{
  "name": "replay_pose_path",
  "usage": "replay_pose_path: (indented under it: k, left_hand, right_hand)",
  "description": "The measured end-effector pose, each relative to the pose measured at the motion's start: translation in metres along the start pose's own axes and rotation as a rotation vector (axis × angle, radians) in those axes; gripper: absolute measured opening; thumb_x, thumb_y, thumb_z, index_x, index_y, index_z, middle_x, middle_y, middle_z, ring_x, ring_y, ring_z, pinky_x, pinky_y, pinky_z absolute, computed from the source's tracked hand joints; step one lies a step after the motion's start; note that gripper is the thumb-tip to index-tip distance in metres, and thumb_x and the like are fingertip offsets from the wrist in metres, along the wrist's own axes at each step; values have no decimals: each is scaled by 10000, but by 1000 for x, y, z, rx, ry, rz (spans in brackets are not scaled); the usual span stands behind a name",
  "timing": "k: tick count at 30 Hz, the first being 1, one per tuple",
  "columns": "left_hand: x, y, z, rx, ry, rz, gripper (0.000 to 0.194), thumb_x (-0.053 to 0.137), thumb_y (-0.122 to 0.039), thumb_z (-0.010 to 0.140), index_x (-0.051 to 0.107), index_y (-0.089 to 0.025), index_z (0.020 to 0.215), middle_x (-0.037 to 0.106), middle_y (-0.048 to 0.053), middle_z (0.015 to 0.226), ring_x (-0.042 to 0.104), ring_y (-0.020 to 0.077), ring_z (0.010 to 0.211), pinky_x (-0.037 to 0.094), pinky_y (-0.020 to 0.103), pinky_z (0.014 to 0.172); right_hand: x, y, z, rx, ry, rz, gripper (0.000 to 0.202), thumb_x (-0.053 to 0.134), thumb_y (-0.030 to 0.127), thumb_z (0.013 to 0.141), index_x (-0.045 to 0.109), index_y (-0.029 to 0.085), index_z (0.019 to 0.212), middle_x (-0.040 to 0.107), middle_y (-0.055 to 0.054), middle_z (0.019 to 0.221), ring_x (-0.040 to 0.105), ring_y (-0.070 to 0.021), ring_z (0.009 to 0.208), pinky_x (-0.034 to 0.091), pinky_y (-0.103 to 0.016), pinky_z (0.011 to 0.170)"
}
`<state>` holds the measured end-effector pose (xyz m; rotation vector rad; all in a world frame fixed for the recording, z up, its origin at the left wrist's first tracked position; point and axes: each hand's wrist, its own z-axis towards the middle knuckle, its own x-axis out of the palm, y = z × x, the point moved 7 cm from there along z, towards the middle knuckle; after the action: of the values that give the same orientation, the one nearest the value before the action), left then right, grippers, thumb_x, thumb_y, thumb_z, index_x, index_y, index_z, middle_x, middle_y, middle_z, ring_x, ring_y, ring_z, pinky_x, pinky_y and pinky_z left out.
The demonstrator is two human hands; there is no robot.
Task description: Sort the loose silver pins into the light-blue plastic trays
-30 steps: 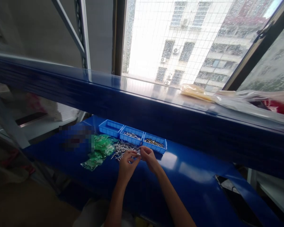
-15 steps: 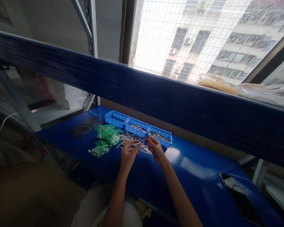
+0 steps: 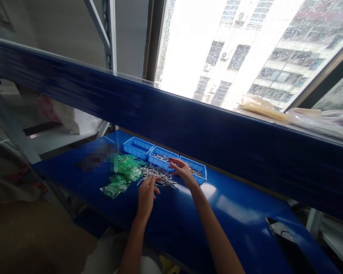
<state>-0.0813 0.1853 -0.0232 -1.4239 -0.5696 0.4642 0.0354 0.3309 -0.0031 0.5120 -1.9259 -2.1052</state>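
Note:
A loose pile of thin metal pins (image 3: pixel 162 182), looking like blind rivets, lies on the blue table in front of me. At the near left side of the pile is my left hand (image 3: pixel 146 195), fingers loosely bent and apart; no pin can be made out in it. My right hand (image 3: pixel 184 172) hovers by the front wall of the middle blue bin (image 3: pixel 155 160), fingers spread. That bin holds some pins. Partly behind my right hand, the right bin (image 3: pixel 203 176) contains more pins, some brownish. The left bin (image 3: pixel 131 149) shows a bare floor.
Green plastic bags (image 3: pixel 125 171) with pins inside lie left of the pile, beside a blurred dark patch. A phone (image 3: pixel 286 239) rests on the right of the blue table (image 3: pixel 234 224). A blue shelf beam (image 3: pixel 160 102) crosses above the bins; clear bags lie on it.
My hands have moved apart: the right has gone left and up to the middle bin, the left slightly left and down. The view has shifted a little.

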Motion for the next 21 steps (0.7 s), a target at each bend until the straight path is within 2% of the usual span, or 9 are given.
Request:
replay_pose_path:
  k: [4, 8, 11, 13, 16, 21]
  left_hand:
    - [1, 1, 0, -13, 16, 6, 506, 390, -567, 756, 641, -133, 821, 646, 115, 909, 553, 113, 478, 354, 191, 343]
    - [4, 1, 1, -12, 61, 46, 517, 384, -575, 747, 648, -132, 782, 652, 109, 849, 548, 120, 456, 334, 199, 331]
    - [9, 1, 0, 15, 113, 104, 429, 437, -530, 736, 652, -159, 739, 654, 63, 740, 491, 99, 377, 305, 208, 333]
    - [12, 3, -2, 13, 140, 142, 371, 469, -497, 725, 650, -175, 683, 628, 28, 615, 457, 100, 340, 286, 218, 339]
    - [18, 5, -6, 24, 182, 212, 319, 496, -463, 714, 642, -193, 626, 589, 9, 528, 482, 123, 382, 294, 221, 365]
    - [30, -3, -15, 121, 288, 401, 307, 435, -415, 771, 643, -203, 693, 628, 6, 666, 514, 114, 486, 358, 211, 455]
  right_hand:
    - [4, -12, -20, -46, 146, -223, 297, 713, 392, 563, 688, 235, 814, 621, -25, 754, 524, -127, 573, 337, -229, 464]
    - [-6, -24, -41, -85, 129, -555, 376, 729, 438, 526, 683, 283, 866, 616, -11, 847, 491, -104, 553, 273, -223, 463]
    - [-2, -27, -51, -132, 138, -708, 406, 695, 447, 582, 649, 326, 967, 585, -10, 990, 510, -112, 602, 291, -235, 494]
    - [3, -25, -55, -165, 103, -749, 350, 644, 449, 647, 642, 328, 976, 569, -7, 1025, 516, -114, 616, 297, -240, 503]
    - [8, -23, -57, -187, 4, -795, 272, 575, 443, 720, 651, 303, 940, 591, 0, 950, 513, -110, 603, 291, -239, 497]
    - [12, -19, -61, -222, -90, -834, 231, 515, 415, 776, 668, 283, 888, 615, 21, 857, 520, -96, 593, 300, -223, 501]
